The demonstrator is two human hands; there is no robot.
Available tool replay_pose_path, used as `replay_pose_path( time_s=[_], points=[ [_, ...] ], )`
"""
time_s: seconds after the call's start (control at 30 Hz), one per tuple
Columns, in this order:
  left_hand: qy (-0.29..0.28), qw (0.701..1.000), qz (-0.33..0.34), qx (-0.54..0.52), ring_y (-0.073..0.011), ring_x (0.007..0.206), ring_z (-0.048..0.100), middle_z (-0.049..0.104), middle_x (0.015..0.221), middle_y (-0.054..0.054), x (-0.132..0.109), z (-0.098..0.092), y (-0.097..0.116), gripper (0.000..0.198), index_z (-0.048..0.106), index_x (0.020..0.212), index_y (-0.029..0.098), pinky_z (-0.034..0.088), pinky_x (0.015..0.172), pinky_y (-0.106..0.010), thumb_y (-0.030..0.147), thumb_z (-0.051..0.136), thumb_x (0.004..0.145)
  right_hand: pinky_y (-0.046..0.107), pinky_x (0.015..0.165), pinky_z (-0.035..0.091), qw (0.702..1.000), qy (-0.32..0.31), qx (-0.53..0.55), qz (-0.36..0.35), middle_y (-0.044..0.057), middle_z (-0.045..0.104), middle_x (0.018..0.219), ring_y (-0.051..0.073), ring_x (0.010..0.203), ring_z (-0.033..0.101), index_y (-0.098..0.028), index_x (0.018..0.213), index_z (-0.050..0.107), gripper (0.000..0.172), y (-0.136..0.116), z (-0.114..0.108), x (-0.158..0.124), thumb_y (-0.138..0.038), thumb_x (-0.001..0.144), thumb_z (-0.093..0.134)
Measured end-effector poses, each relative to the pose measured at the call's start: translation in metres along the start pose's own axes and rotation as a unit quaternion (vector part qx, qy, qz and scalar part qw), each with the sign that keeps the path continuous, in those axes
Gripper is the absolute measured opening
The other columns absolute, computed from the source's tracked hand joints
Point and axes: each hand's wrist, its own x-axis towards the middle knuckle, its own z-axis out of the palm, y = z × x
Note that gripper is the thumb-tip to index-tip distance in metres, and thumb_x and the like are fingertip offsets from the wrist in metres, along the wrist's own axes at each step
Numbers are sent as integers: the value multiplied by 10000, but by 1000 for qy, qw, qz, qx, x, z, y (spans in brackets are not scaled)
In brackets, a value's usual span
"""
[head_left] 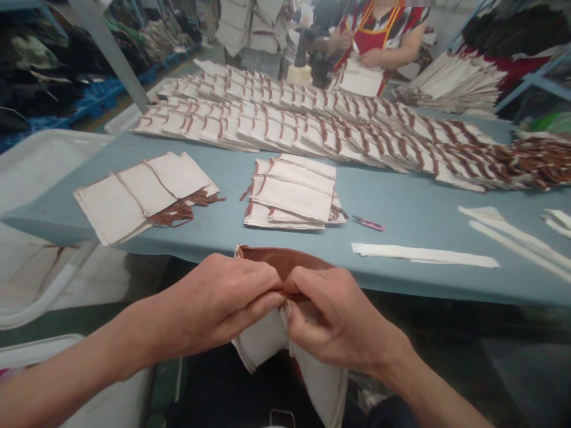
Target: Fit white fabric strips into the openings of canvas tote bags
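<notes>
A cream fabric piece with brown lining (pixel 263 342) hangs over my lap at the table's front edge. My left hand (pixel 236 294) pinches its upper edge, fingers pressed together. Right beside it, my right hand (pixel 323 309) grips the same edge between thumb and bent fingers. The two sets of fingertips meet at the middle of the edge and hide that spot. Brown lining shows behind the hands, and two cream flaps droop below them.
On the blue table (pixel 200 238) lie two small stacks of cream pieces (pixel 294 196), (pixel 129 199) with brown trim, pink-handled thread snips (pixel 368 223) and white strips (pixel 423 255). Long overlapping rows (pixel 276 128) run behind. Across the table a person (pixel 379 44) holds a cream piece.
</notes>
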Motion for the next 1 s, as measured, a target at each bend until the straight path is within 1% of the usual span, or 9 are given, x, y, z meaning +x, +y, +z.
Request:
replay_pose_path(
  time_s=[0.07, 0.13, 0.27, 0.37, 0.5, 0.57, 0.67, 0.8, 1.0],
  points=[
    [18, 1000, 17, 11, -139, 640, 542, 602, 735, 4, 2, 3, 1, 268, 582, 821, 178, 355, 603, -265, 203, 436, 1045, 247, 535, 247, 998, -5, 47, 32, -59, 423, 605, 93, 543, 365, -209, 695, 445, 140, 2, 1, -1, -99, 755, 507],
    [50, 998, 14, -46, -117, 598, 488, 553, 690, 34, 5, 8, 3, 271, 552, 786, 185, 335, 576, -247, 174, 440, 1033, 233, 531, 291, 979, -8, 188, 84, -53, 467, 599, 99, 538, 392, -206, 698, 490, 115, 7, 6, -2, -172, 794, 544],
    [112, 960, -39, -253, -83, 563, 434, 514, 676, 58, 5, 25, 3, 262, 551, 790, 183, 329, 530, -192, 198, 451, 1031, 238, 568, 354, 866, 35, 474, 158, -30, 526, 631, 118, 580, 411, -203, 686, 516, 301, 22, 27, -4, -430, 824, 658],
    [129, 942, -58, -305, -83, 568, 429, 497, 681, 52, 2, 35, 3, 270, 569, 779, 174, 343, 539, -194, 233, 466, 1021, 233, 574, 351, 827, 27, 534, 175, -23, 546, 636, 120, 589, 422, -196, 674, 530, 361, 28, 38, -7, -464, 797, 738],
    [118, 954, -37, -272, -71, 522, 391, 454, 615, 76, 0, 35, 7, 224, 555, 760, 182, 334, 525, -190, 188, 490, 974, 255, 621, 419, 808, -45, 565, 163, 0, 619, 656, 149, 625, 535, -191, 692, 568, 352, 29, 35, -7, -457, 795, 774],
    [125, 965, -12, -232, -69, 534, 418, 500, 619, 72, 1, 32, 9, 199, 529, 744, 189, 351, 544, -184, 126, 483, 927, 262, 633, 430, 809, -61, 564, 152, -3, 619, 659, 153, 630, 546, -194, 706, 574, 366, 28, 31, -7, -487, 828, 755],
    [141, 975, 6, -171, -66, 582, 493, 580, 667, 62, 1, 29, 10, 200, 522, 746, 194, 374, 586, -173, 49, 466, 871, 274, 645, 433, 845, -72, 511, 137, 0, 601, 681, 155, 641, 533, -207, 706, 559, 462, 26, 25, -5, -602, 936, 627],
    [138, 984, -16, -112, -71, 548, 407, 479, 608, 84, -2, 28, 10, 227, 479, 696, 198, 316, 549, -194, 75, 497, 887, 254, 580, 378, 896, -94, 409, 143, -23, 532, 659, 124, 593, 438, -211, 681, 488, 535, 22, 16, -5, -664, 935, 618],
    [64, 970, -27, -233, -78, 549, 364, 442, 619, 75, 4, 15, 2, 312, 501, 691, 181, 282, 531, -217, 280, 585, 975, 236, 543, 334, 899, -115, 401, 134, -5, 570, 661, 107, 579, 440, -189, 666, 503, 522, 17, 2, -7, -606, 950, 637]
  ],
)
